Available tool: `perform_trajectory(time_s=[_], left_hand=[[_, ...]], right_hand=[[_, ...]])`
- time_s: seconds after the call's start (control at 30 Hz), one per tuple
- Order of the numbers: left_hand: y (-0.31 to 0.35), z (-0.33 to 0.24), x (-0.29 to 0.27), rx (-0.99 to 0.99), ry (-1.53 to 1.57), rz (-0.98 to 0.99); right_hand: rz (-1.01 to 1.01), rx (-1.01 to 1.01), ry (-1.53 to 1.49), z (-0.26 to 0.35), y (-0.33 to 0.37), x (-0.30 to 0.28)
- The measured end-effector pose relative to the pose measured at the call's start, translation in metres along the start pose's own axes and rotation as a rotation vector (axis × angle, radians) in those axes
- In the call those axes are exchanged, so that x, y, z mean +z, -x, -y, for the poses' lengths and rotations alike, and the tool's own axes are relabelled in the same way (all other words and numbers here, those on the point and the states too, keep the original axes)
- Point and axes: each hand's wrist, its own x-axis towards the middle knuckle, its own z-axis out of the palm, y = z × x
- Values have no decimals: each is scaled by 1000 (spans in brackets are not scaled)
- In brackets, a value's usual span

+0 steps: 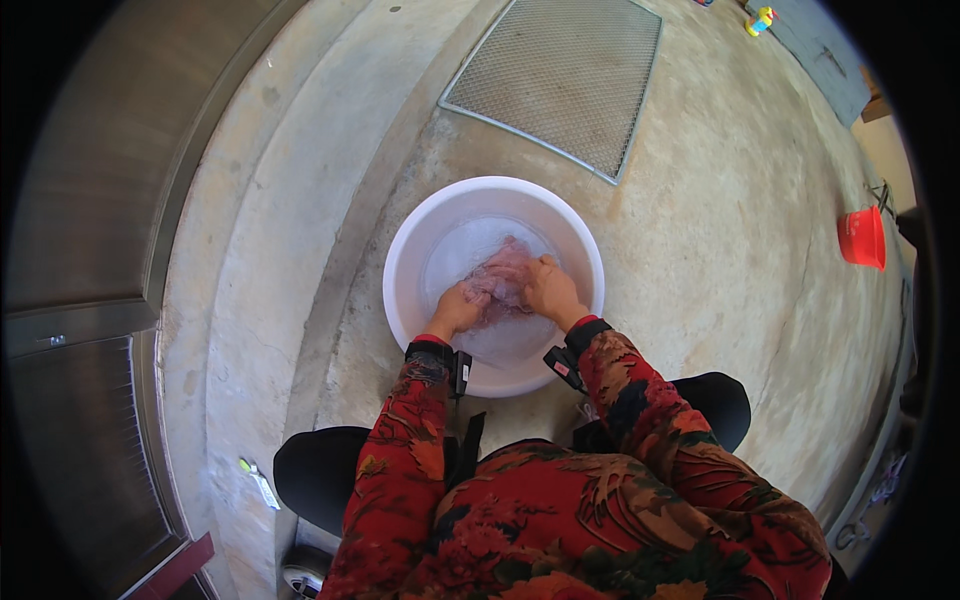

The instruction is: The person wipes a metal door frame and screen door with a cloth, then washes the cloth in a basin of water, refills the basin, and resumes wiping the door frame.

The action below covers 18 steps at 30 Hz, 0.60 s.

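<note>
A large white plastic basin (410, 245) stands on the concrete floor in front of me, with soapy water (455, 250) in it. Bunched up in the water lies a wet, pinkish cloth (507, 268). My left hand (460, 308) is closed on the cloth's left side, low in the basin. On its right side my right hand (548, 288) grips it too, fingers curled in. The cloth sits between both hands, partly under water, so its full shape cannot be made out.
A metal-framed mesh panel (565, 75) lies flat beyond the basin. A red bucket (862, 238) stands far right, and a yellow bottle (761, 21) at the back right. Along the left runs a concrete step (290, 200) by a metal door (90, 200); a green-and-white brush-like item (260, 484) lies there.
</note>
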Motion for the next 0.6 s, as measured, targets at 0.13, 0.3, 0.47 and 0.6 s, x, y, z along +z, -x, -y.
perform_trajectory(time_s=[0.13,0.3,0.47,0.6], left_hand=[[0,-49,-32,-10,828,235],[16,-79,-62,138,1208,321],[5,-43,-60,-178,648,31],[2,2,-22,-294,137,-230]], right_hand=[[-94,43,-76,-7,-10,0],[-184,40,-145,-16,-19,-1],[-84,88,-166,-18,-16,-5],[-83,71,-164,-19,-11,-5]])
